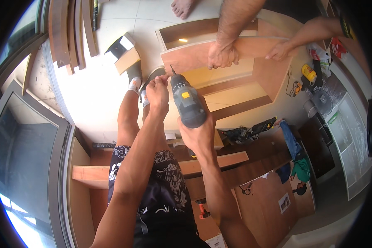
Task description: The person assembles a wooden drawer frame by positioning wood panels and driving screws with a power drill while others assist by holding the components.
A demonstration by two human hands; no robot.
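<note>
My right hand [199, 134] is wrapped round a grey and black cordless drill [188, 105] with a yellow patch on its body. Its thin bit [172, 69] points away from me, toward the left end of a wooden board [190, 57]; whether it touches the wood I cannot tell. Just left of the chuck, my left hand [158, 91] is closed in a pinch, and whatever its fingertips hold is too small to make out. The board is part of an open wooden cabinet frame [273, 78] on the floor. A co-worker's fist [223, 55] and other hand [279, 50] grip the board.
Long wood strips [66, 33] lie at the far left. A small box-shaped wood piece [127, 60] is by my foot. Behind the frame are a yellow container [308, 72] and a fan [321, 102]. Another person in green [301, 169] is at the right. A glass door [25, 165] stands left.
</note>
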